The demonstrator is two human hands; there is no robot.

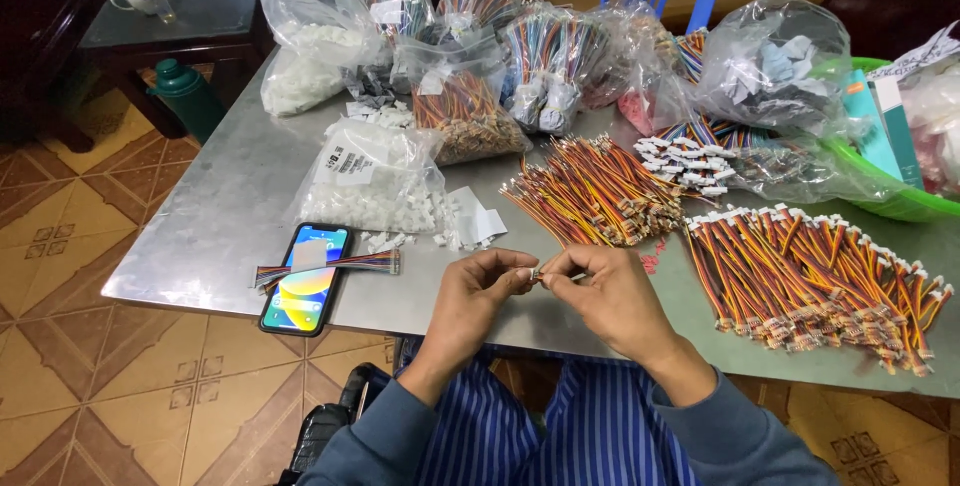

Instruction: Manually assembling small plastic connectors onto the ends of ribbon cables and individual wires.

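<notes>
Near table edge, centre: my left hand [478,291] and right hand [612,291] meet fingertip to fingertip, both pinched almost shut on a small wire connector piece [535,273] held between them; I can't tell its detail. At 12 o'clock of the hands, a loose wire bundle [595,191]. At 3 o'clock, finished harnesses [815,276] fanned out. At 9 o'clock, a phone [305,279] with a ribbon cable [330,266] lying across it. At 11 o'clock, a bag of white housings [375,181].

A phone [304,291] lies left of the fingers [520,274] on the table [200,236], wire piles [815,281] right, bags [460,96] behind them.
</notes>
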